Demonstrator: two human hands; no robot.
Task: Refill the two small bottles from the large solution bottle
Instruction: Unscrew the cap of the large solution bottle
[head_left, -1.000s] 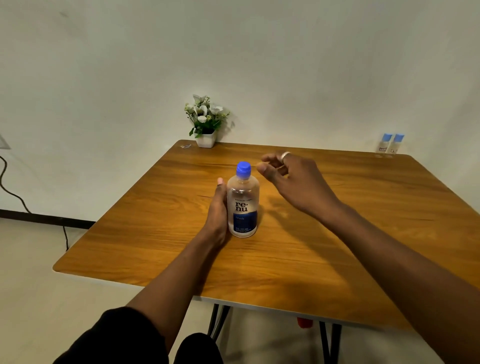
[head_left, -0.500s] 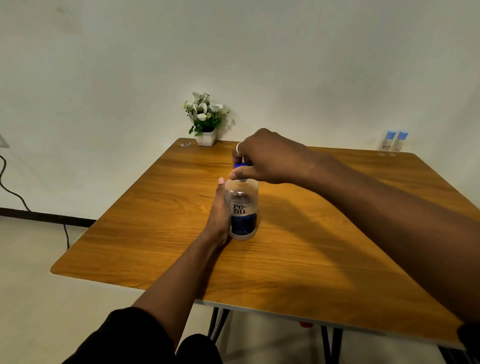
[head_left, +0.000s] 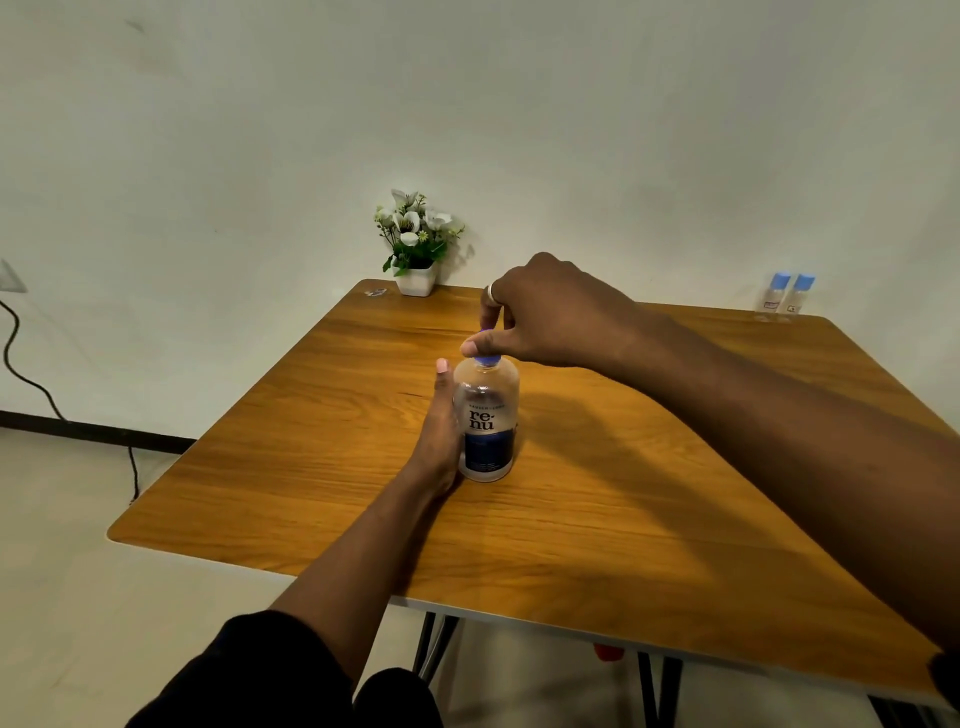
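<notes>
The large solution bottle, clear with a dark blue label, stands upright near the middle of the wooden table. My left hand wraps around its left side and back, thumb pointing up. My right hand sits over the top with thumb and fingers pinched on the blue cap, most of which is hidden. Two small clear bottles with light blue caps stand side by side at the table's far right corner, against the wall.
A small white pot of white flowers stands at the table's far left corner, with a small shiny scrap beside it. A black cable runs down the wall to the floor at left. Table legs show below the near edge.
My right hand came in from the right and closed on the large bottle's cap. My left hand has kept its hold on the bottle, which stays in place.
</notes>
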